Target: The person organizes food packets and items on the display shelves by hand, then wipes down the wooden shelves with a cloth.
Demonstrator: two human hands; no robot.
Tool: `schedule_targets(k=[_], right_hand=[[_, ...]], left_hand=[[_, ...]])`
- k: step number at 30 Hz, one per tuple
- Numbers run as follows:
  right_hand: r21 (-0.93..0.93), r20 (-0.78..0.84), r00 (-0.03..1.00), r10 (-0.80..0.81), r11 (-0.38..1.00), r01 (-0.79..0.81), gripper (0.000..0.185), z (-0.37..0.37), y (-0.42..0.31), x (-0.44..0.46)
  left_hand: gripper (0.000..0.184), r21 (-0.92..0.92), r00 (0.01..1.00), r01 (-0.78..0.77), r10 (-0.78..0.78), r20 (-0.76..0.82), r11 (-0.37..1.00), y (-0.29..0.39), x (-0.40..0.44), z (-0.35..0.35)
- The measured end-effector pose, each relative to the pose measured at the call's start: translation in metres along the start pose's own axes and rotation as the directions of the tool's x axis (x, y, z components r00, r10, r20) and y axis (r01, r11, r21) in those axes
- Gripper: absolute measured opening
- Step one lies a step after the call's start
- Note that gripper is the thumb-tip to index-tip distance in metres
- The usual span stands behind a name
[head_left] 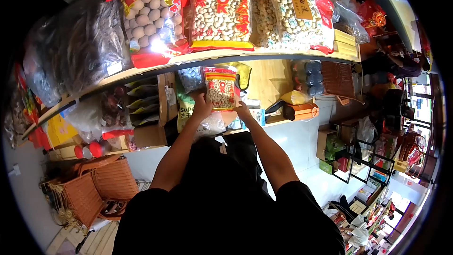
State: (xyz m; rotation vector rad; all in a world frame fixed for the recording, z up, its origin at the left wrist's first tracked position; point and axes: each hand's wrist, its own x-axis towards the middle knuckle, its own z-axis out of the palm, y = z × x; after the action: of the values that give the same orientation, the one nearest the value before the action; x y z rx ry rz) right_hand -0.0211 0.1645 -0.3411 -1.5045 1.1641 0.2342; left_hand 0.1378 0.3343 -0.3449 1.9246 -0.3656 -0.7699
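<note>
Both my hands hold a clear bag of cashews (221,89) with red and yellow print, upright over the lower shelf. At its lower left edge, my left hand (202,106) is closed on it. My right hand (242,109) grips the lower right edge. Left of the bag lies a dark bluish plastic pack (191,78). A green bag (185,111) and a clear plastic bag (212,125) are near my left hand. Above, on the upper shelf, stands a larger, similar cashew bag (222,16).
The upper shelf edge (188,60) crosses above my hands, with several packed bags on it. An orange box (301,111) sits right on the lower shelf. Wicker baskets (101,186) stand at lower left. People are at the far right, including one in white (359,232).
</note>
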Motion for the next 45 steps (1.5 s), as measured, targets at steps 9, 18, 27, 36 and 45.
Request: schedule_targets(k=[9,18,27,36,45], right_hand=[[0.236,0.085,0.991,0.108,0.964,-0.125,0.061,0.005,-0.043,-0.055],[0.413,0.153,0.984,-0.091,0.910,0.019,0.057,-0.002,-0.050,-0.128],[0.566,0.268,0.893,-0.362,0.809,0.158,0.076,-0.007,-0.062,-0.184],[0.535,-0.001,0.725,-0.689,0.612,0.582,0.059,-0.016,-0.129,-0.211],[0.365,-0.066,0.672,-0.738,0.609,0.704,0.048,-0.065,-0.283,-0.228]], left_hand=[[0.049,0.070,0.941,0.305,-0.312,0.130,0.950,0.099,-0.015,-0.035],[0.055,-0.142,0.833,0.241,-0.129,0.538,0.960,0.069,-0.037,-0.032],[0.071,-0.294,0.885,0.128,0.024,0.464,0.947,0.116,-0.119,-0.076],[0.063,-0.472,0.913,0.020,0.177,0.369,0.881,0.206,-0.132,-0.121],[0.067,-0.277,0.868,-0.495,0.478,-0.131,0.824,0.340,-0.090,-0.144]])
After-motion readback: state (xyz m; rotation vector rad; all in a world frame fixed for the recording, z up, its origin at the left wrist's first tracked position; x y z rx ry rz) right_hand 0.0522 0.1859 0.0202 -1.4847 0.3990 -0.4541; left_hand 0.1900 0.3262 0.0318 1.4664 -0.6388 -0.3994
